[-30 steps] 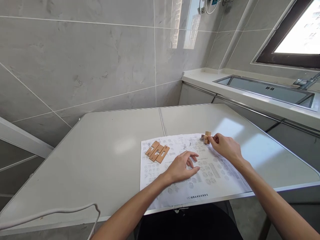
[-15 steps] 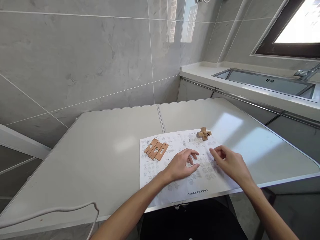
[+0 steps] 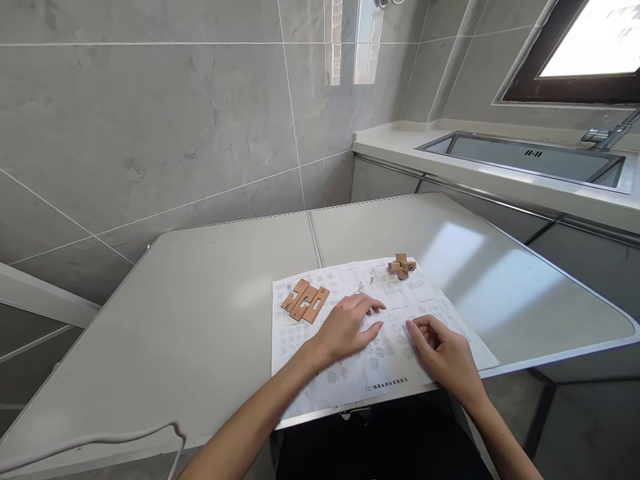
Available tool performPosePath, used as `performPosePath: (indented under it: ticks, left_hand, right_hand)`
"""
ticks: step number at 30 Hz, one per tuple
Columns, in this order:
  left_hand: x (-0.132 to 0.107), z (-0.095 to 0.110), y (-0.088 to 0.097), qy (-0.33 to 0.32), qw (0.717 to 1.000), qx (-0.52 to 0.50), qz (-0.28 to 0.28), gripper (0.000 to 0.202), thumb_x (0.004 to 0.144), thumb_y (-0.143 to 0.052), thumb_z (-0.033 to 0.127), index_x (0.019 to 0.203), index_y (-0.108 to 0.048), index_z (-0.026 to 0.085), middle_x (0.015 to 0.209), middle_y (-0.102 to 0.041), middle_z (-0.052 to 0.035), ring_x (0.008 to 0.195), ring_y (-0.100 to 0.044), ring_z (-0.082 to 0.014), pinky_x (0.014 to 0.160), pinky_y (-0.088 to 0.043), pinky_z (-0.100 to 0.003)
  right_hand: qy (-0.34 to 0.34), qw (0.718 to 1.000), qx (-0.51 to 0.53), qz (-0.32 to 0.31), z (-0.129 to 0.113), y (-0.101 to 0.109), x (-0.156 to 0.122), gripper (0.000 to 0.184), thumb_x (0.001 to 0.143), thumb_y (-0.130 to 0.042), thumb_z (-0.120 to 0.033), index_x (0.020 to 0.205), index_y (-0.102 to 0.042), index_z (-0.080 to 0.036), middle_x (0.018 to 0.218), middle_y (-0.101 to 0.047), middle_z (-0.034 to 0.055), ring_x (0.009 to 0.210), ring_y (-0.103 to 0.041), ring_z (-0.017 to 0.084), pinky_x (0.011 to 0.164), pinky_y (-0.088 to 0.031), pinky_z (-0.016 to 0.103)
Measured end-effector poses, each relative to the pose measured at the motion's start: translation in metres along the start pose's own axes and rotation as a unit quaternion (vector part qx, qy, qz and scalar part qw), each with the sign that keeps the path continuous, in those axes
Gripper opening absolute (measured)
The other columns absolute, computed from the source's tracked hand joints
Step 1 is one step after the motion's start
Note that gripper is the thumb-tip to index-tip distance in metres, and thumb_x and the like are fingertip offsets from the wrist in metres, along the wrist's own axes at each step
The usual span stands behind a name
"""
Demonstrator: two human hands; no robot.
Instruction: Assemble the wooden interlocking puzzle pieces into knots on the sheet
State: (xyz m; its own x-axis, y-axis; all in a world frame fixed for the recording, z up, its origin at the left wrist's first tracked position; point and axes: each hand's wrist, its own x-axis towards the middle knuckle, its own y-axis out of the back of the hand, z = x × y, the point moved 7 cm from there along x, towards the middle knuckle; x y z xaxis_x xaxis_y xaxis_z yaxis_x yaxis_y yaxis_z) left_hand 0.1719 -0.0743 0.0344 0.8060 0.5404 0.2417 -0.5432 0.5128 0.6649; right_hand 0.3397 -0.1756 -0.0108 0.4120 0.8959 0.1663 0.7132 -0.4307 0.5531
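Observation:
My left hand [image 3: 353, 325] rests on the printed paper sheet [image 3: 385, 370], thumb and fingers apart, holding nothing. To its right my right hand [image 3: 445, 347] is at the sheet's near right part, fingers curled in with the thumb against the index finger. I see nothing in it. Three flat wooden puzzle pieces with cutouts and black numbers [image 3: 306, 302] lie side by side at the sheet's upper left, beyond my left hand. At the far right corner of the sheet sits an interlocking wooden block puzzle [image 3: 402, 266] shaped like a cross, marked with a letter.
The pale folding table [image 3: 220, 320] has a seam across its top. A white cable [image 3: 100, 439] crosses its near left corner. Behind on the right is a counter with a sink [image 3: 525, 157] and tap [image 3: 605, 137]. A grey tiled wall [image 3: 150, 120] stands behind the table.
My right hand has drawn nearer to the table's front edge, uncovering the sheet's right part. The left hand keeps nearly the same pose. The whole view has shifted slightly.

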Motion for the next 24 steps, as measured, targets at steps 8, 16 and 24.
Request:
performPosePath:
  ticks: [8,16,24]
  left_hand:
    - [-0.055,-0.027,0.060,0.158,0.952,0.206,0.164,0.045,0.093,-0.068,0.034,0.134,-0.053,0.026,0.139,-0.056,-0.0108,0.130,-0.051,-0.0328,0.108,-0.045,-0.053]
    - [-0.105,-0.054,0.072,0.259,0.900,0.258,0.238,0.063,0.094,-0.064,0.050,0.146,-0.044,0.021,0.150,-0.053,-0.0164,0.139,-0.046,-0.0386,0.114,-0.039,-0.062]
    - [-0.094,-0.053,0.061,0.250,0.921,0.212,0.212,0.063,0.095,-0.065,0.049,0.149,-0.044,0.023,0.148,-0.055,-0.0145,0.141,-0.046,-0.0365,0.114,-0.044,-0.058]
  right_hand:
    - [0.016,1.000,-0.002,0.008,-0.004,0.002,-0.002,0.037,0.101,-0.056,-0.055,0.081,-0.061,-0.024,0.062,-0.055,-0.0016,0.052,-0.047,0.015,0.052,-0.042,0.027]
    - [0.024,1.000,-0.001,0.009,-0.006,0.002,-0.002,0.037,0.101,-0.055,-0.053,0.079,-0.059,-0.024,0.063,-0.053,-0.0028,0.054,-0.045,0.015,0.054,-0.040,0.027]
    - [0.022,1.000,-0.001,0.012,-0.007,0.002,-0.002,0.037,0.101,-0.056,-0.053,0.078,-0.059,-0.024,0.063,-0.053,-0.0029,0.053,-0.043,0.014,0.053,-0.039,0.027]
